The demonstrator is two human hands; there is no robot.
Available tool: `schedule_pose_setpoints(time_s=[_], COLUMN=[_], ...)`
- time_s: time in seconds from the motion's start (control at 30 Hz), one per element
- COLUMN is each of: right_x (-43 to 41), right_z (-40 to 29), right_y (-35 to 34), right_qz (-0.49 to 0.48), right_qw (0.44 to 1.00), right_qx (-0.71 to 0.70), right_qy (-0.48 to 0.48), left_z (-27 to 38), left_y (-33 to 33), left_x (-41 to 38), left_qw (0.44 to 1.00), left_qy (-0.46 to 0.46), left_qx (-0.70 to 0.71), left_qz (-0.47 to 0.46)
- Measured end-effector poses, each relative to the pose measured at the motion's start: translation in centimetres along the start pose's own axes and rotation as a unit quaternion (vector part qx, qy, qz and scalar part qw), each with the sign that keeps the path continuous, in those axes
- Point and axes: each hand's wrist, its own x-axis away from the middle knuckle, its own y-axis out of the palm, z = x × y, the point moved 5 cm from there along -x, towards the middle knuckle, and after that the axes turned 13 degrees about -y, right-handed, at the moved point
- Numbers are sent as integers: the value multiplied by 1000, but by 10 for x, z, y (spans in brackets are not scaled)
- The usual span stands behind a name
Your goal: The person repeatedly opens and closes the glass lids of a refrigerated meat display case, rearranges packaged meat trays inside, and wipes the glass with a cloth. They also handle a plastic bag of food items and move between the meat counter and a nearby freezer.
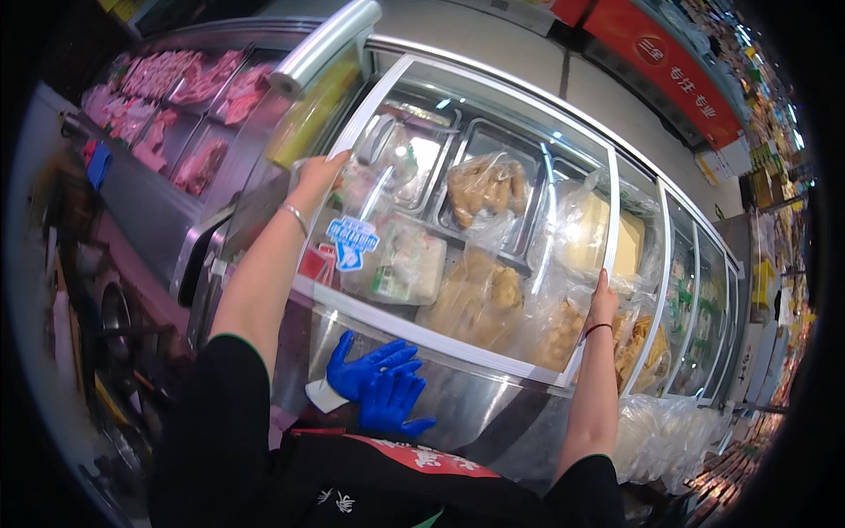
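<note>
A white-framed glass sliding lid (455, 333) lies over a refrigerated display case, between my two hands. At the lid's left edge, my left hand (320, 177) grips the frame. My right hand (602, 302) holds the frame's right edge, thumb along it. Through the glass I see a clear bag of brown sausage-like food (487, 183) on a metal tray, a block of pale yellow food (587, 228) in plastic, and a bag of tan food pieces (475, 297). A white packaged block (412, 261) lies nearer the lid's left corner, beside a blue-and-white sticker (353, 241) on the glass.
Two blue-coated work gloves (376, 379) rest on the steel ledge before me. A roll of plastic film (327, 49) stands past the lid's upper left. Trays of raw meat (198, 158) are at left. Clear plastic bags (667, 435) bunch at lower right; a red freezer (667, 66) stands beyond.
</note>
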Motion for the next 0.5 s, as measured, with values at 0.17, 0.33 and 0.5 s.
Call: schedule_pose_setpoints(time_s=[0.17, 0.33, 0.5], right_x=[1, -2, 11], right_z=[3, 0, 0], right_y=[4, 15, 22], right_qz=[27, 22, 14], right_qw=[996, 997, 998], right_qx=[80, 62, 48], right_qy=[-41, -41, -28], left_z=[8, 6, 3], left_y=[-4, -31, -98], left_x=[3, -5, 94], left_qw=[999, 990, 972], left_qy=[-3, 97, 222], left_qx=[-3, -94, 43], left_qz=[-32, 27, 66])
